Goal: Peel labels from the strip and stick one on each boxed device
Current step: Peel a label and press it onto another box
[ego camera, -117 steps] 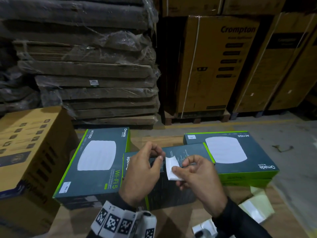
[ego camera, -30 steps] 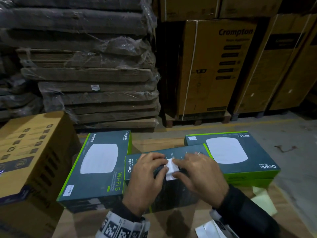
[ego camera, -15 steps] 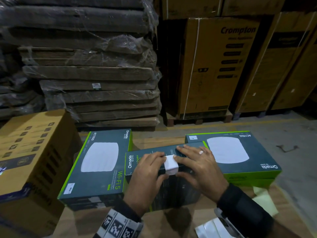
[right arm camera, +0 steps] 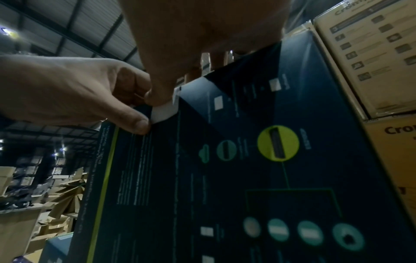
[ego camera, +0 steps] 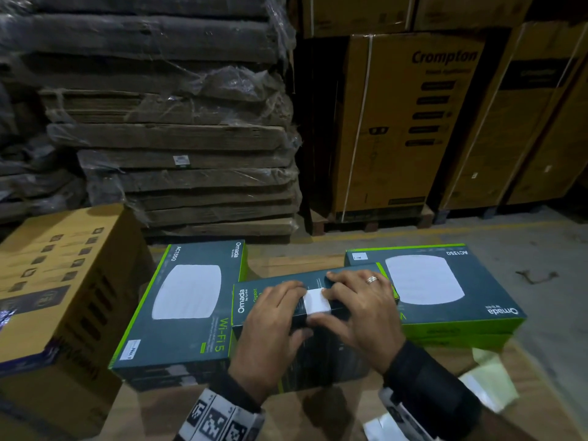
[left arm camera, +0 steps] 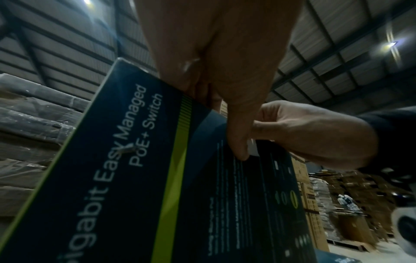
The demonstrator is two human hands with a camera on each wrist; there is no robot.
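A dark teal Omada switch box (ego camera: pixel 270 297) stands on its long edge in the middle. A white label (ego camera: pixel 315 301) is folded over its top near edge. My left hand (ego camera: pixel 296 310) lies over that edge on the left of the label, thumb (left arm camera: pixel 238 146) flat on the near face. On the label's right, my right hand (ego camera: pixel 337 300) spreads its fingers across the top face, its thumb under the label (right arm camera: pixel 164 110). Two flat AC1350 boxes lie either side: the left box (ego camera: pixel 187 294) carries a small label (ego camera: pixel 131 349), the right box (ego camera: pixel 445 281) another (ego camera: pixel 359 256).
Loose white backing strips (ego camera: pixel 486 386) lie on the wooden table (ego camera: pixel 318 415) at the lower right. A big brown carton (ego camera: pixel 57 281) stands at the left. Wrapped flat cardboard stacks (ego camera: pixel 175 122) and Crompton cartons (ego camera: pixel 413 122) stand behind.
The label, held in the air between both hands 3.9 s ago, now lies folded over the middle box's edge. In the last second the hands slid apart along it, pressing it down.
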